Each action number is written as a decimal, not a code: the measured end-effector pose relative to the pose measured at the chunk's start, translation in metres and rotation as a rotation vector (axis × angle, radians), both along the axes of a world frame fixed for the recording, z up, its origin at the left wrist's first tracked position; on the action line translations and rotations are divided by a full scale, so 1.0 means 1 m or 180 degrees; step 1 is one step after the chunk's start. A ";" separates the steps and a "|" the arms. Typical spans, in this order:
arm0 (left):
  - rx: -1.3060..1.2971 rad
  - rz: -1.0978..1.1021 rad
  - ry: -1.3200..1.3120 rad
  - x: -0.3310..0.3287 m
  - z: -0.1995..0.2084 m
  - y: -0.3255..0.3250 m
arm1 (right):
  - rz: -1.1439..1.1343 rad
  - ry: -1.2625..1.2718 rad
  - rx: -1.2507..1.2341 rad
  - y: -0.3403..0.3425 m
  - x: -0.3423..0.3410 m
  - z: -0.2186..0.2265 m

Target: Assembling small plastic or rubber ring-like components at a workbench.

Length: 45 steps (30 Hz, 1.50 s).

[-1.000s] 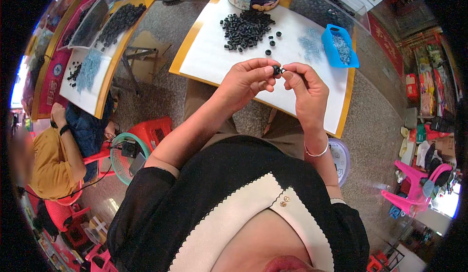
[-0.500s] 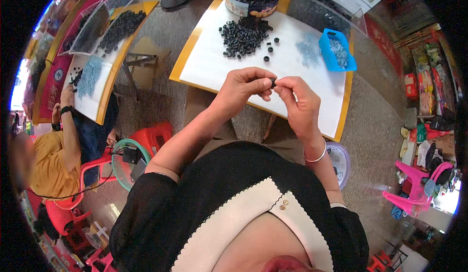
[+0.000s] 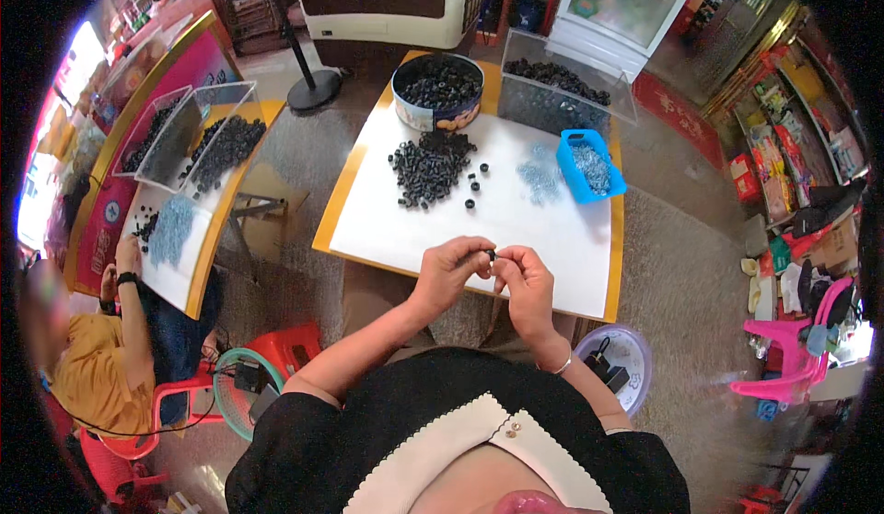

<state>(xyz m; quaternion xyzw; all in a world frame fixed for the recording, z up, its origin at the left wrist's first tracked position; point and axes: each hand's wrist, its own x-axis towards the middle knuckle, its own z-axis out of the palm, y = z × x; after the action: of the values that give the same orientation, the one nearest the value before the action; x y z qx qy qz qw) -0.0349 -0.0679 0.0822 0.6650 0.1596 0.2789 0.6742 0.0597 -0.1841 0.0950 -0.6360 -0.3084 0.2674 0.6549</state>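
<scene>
Just past the near edge of the white-topped table [image 3: 387, 236], my left hand [image 3: 447, 277] pinches a small black cylindrical part [image 3: 491, 255]. My right hand [image 3: 529, 295] meets it from the other side with thumb and forefinger pressed together; anything tiny inside that pinch is hidden. A heap of similar black parts [image 3: 425, 175] lies beyond my left hand, with several loose black rings [image 3: 471, 204] beside it. Farther right are a thin spread of small pale-blue pieces [image 3: 540, 177] and a blue plastic tub [image 3: 567, 166] holding more of them.
At the table's back stand a round tin [image 3: 440, 116] of black parts and a clear bin [image 3: 562, 107]. A purple-rimmed basket [image 3: 642, 367] is below right, a green basket [image 3: 232, 413] below left. Another person [image 3: 109, 358] works at a left table [image 3: 204, 265].
The view has tilted up, so the fan, cooler and fridge at the back now show more. My hands stay together at the black part, with fingers slightly shifted.
</scene>
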 end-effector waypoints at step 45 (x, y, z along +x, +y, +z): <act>-0.0854 -0.0374 0.0263 0.025 -0.010 0.021 | 0.0016 -0.3733 -0.0380 0.016 0.033 -0.019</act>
<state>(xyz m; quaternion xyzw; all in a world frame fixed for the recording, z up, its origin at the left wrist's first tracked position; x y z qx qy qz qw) -0.0103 -0.0473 0.0722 0.5881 0.1838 0.1875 0.7650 0.0929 -0.1680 0.0760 -0.7127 -0.6050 -0.1106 0.3374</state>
